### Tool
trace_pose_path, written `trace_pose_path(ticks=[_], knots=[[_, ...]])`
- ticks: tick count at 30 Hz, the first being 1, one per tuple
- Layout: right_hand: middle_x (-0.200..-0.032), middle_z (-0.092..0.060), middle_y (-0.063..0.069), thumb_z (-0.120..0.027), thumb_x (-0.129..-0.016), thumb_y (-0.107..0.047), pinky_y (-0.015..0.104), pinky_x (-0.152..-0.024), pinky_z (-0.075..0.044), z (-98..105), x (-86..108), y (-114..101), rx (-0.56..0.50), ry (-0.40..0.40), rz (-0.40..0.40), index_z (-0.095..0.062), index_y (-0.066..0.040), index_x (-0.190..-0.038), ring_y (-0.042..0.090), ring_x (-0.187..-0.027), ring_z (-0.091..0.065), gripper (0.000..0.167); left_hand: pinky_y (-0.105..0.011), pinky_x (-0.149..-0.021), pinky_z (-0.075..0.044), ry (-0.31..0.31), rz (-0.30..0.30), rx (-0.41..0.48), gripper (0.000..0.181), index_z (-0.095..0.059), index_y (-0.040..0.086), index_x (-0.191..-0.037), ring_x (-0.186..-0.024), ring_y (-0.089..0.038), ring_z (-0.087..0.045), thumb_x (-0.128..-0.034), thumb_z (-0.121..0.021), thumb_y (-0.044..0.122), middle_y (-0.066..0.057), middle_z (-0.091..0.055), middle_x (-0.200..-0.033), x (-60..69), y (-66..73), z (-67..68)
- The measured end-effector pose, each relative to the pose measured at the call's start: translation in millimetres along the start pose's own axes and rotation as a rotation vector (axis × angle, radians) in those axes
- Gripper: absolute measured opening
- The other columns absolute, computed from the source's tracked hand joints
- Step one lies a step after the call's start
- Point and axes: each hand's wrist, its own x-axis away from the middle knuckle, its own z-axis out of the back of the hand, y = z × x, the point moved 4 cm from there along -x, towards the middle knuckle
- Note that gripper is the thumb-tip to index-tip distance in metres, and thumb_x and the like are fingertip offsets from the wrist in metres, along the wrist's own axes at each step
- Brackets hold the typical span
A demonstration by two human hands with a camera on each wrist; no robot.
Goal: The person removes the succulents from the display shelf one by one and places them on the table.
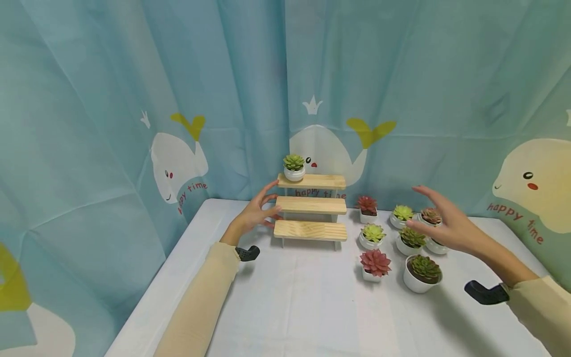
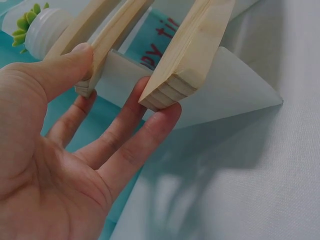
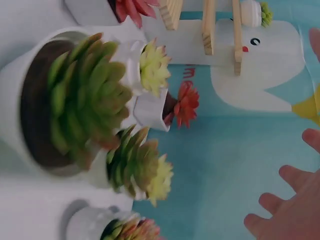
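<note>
A three-step display stand (image 1: 311,204) with wooden boards stands at the back of the white table. My left hand (image 1: 255,213) holds its left end; in the left wrist view the thumb lies against the middle board (image 2: 107,42) and fingertips touch the end of the lowest board (image 2: 172,90). On the left of the top board sits a green succulent in a round white pot (image 1: 294,168). My right hand (image 1: 452,225), fingers spread and holding nothing, hovers over the potted succulents at right. The nearest below it is a dark green succulent in a white pot (image 1: 421,273).
Right of the stand are a red succulent at the back (image 1: 368,207), a red one in front (image 1: 375,264), a yellow-green one (image 1: 372,235) and several others, partly hidden by my right hand. A blue whale-print curtain (image 1: 250,99) hangs behind the table (image 1: 285,302).
</note>
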Motion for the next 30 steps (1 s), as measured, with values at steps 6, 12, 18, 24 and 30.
trace_pose_path(ticks=[6,12,18,24,30], knots=[[-0.165,-0.019,0.028,-0.078,-0.092,-0.033,0.084,-0.098,-0.025,-15.3,-24.6,-13.5,0.067,-0.02,0.059,-0.031,-0.01,-0.161,0.058,-0.145,-0.023,0.087,-0.056,-0.079,-0.06,-0.002,0.012,-0.001,0.077,-0.021,0.043,-0.163,-0.113,-0.046,-0.065,-0.1043,-0.064,0.017,-0.018,-0.017,-0.168,-1.0,-1.7,-0.9],[-0.168,-0.015,0.025,-0.075,-0.094,-0.038,0.084,-0.104,-0.017,-28.6,-49.1,-26.5,0.078,-0.055,0.059,-0.03,-0.013,-0.162,0.053,-0.15,-0.014,0.086,-0.054,-0.077,-0.06,0.003,0.009,0.001,0.077,-0.022,0.043,-0.163,-0.117,-0.048,-0.062,-0.1044,-0.063,0.015,-0.018,-0.016,-0.169,-1.8,-2.4,-0.7],[-0.168,-0.015,0.023,-0.076,-0.093,-0.042,0.08,-0.108,-0.015,-44.0,-72.7,-37.4,0.084,-0.067,0.084,-0.029,-0.016,-0.163,0.052,-0.151,-0.013,0.088,-0.053,-0.077,-0.061,0.002,0.002,0.0,0.077,-0.022,0.044,-0.163,-0.12,-0.052,-0.06,-0.1046,-0.063,0.015,-0.018,-0.016,-0.169,-2.0,-2.5,0.7],[-0.168,-0.014,0.022,-0.072,-0.095,-0.045,0.08,-0.109,-0.015,-62.1,-93.6,-48.0,0.089,-0.104,0.089,-0.026,-0.018,-0.165,0.054,-0.15,-0.011,0.089,-0.052,-0.076,-0.061,0.002,0.001,0.001,0.077,-0.022,0.044,-0.162,-0.12,-0.052,-0.059,-0.1038,-0.065,0.016,-0.017,-0.019,-0.168,-2.6,-4.3,1.8],[-0.168,-0.016,0.022,-0.071,-0.094,-0.05,0.079,-0.11,-0.016,-79.0,-114.3,-57.0,0.123,-0.109,0.087,-0.026,-0.018,-0.165,0.055,-0.15,-0.013,0.09,-0.053,-0.075,-0.061,0.001,-0.003,0.009,0.077,-0.023,0.044,-0.162,-0.118,-0.053,-0.06,-0.1035,-0.065,0.016,-0.017,-0.019,-0.168,-2.7,-3.5,1.9]])
